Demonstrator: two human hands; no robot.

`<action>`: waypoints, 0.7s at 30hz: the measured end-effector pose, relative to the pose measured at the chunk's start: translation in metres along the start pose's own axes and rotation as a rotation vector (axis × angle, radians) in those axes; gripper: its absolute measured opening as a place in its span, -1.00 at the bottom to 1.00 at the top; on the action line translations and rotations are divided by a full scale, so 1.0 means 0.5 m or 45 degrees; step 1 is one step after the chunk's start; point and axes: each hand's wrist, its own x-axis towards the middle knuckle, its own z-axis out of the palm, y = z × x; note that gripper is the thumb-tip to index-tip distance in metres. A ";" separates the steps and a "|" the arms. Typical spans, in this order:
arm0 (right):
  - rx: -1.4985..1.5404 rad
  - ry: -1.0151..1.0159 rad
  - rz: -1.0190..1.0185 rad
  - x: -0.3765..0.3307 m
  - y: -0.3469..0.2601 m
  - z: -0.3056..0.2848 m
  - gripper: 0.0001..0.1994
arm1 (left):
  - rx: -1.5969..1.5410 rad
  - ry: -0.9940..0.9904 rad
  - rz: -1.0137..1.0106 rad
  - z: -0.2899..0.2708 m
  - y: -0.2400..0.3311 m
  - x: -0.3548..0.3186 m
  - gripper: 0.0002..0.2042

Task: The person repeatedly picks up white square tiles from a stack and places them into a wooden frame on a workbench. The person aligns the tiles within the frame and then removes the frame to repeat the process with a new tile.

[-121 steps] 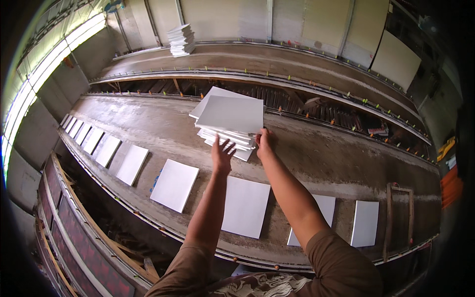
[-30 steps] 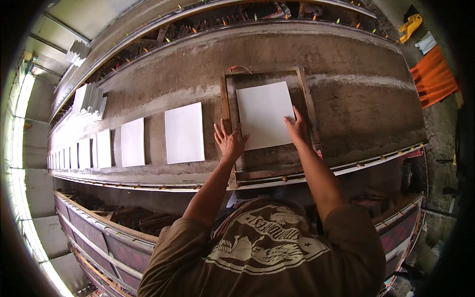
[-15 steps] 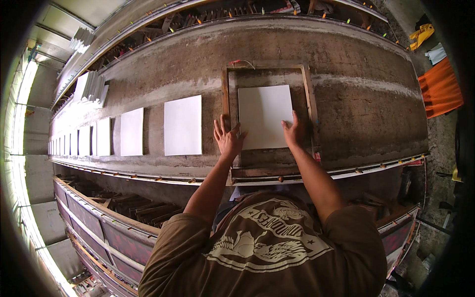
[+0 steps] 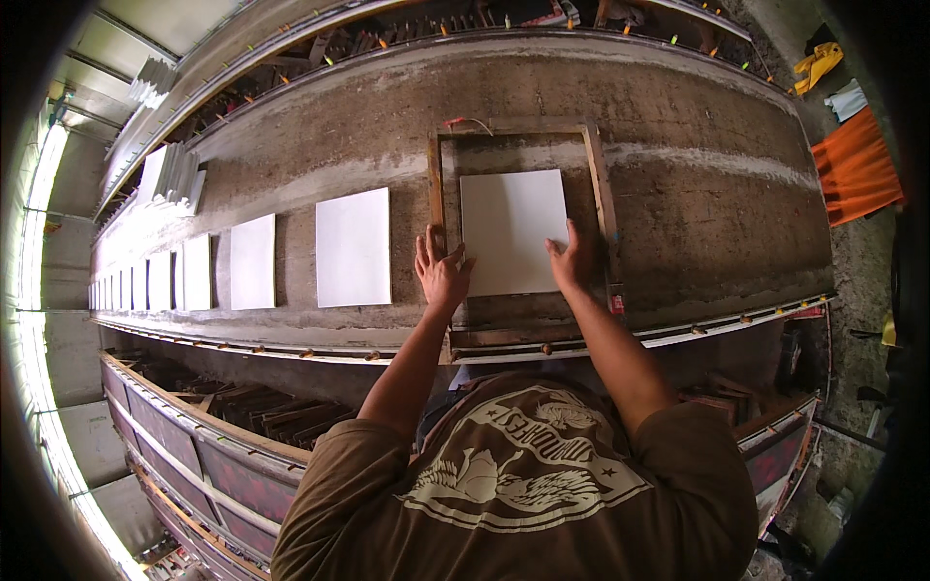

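A white square tile (image 4: pixel 513 228) lies flat inside a rusty rectangular metal frame (image 4: pixel 435 194) on a long dusty concrete bench (image 4: pixel 697 203). My left hand (image 4: pixel 441 271) rests with spread fingers on the tile's lower left corner and on the frame's left bar. My right hand (image 4: pixel 572 261) lies flat against the tile's lower right edge, close to the frame's right bar. Neither hand grips anything.
A row of several white tiles (image 4: pixel 354 247) runs leftward along the bench. A stack of tiles (image 4: pixel 174 169) leans further back on the left. Metal rails edge the bench front. An orange cloth (image 4: pixel 857 165) and yellow object (image 4: pixel 819 63) lie at right.
Four seconds ago I held a stack of tiles in both hands. Since a second ago, my hands stay on the tile in the frame with only slight shifts.
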 end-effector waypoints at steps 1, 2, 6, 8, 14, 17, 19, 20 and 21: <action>-0.001 -0.007 0.008 -0.001 -0.001 -0.001 -0.26 | -0.006 -0.002 -0.003 -0.001 0.001 -0.001 -0.59; -0.001 -0.015 0.015 -0.001 -0.004 -0.003 -0.26 | -0.012 -0.003 -0.006 -0.002 0.001 -0.001 -0.59; -0.008 -0.028 0.016 0.000 -0.002 -0.007 -0.26 | -0.003 0.010 0.006 0.003 -0.003 -0.001 -0.61; 0.008 -0.041 0.040 0.002 -0.003 -0.006 -0.26 | -0.001 0.013 0.003 0.003 -0.002 -0.001 -0.62; -0.049 -0.022 -0.026 -0.007 -0.014 -0.016 -0.26 | 0.004 0.049 0.025 0.008 -0.003 -0.001 -0.64; -0.016 -0.050 0.010 -0.007 -0.019 -0.021 -0.26 | -0.035 0.065 0.000 0.010 -0.003 -0.001 -0.66; -0.032 -0.037 -0.008 -0.009 -0.019 -0.022 -0.27 | -0.025 0.081 0.007 0.012 -0.002 -0.002 -0.67; -0.039 -0.033 -0.021 -0.010 -0.023 -0.023 -0.27 | -0.019 0.092 0.007 0.012 -0.003 -0.003 -0.67; -0.046 -0.035 -0.008 -0.011 -0.026 -0.025 -0.27 | -0.007 0.089 0.010 0.012 -0.003 -0.003 -0.67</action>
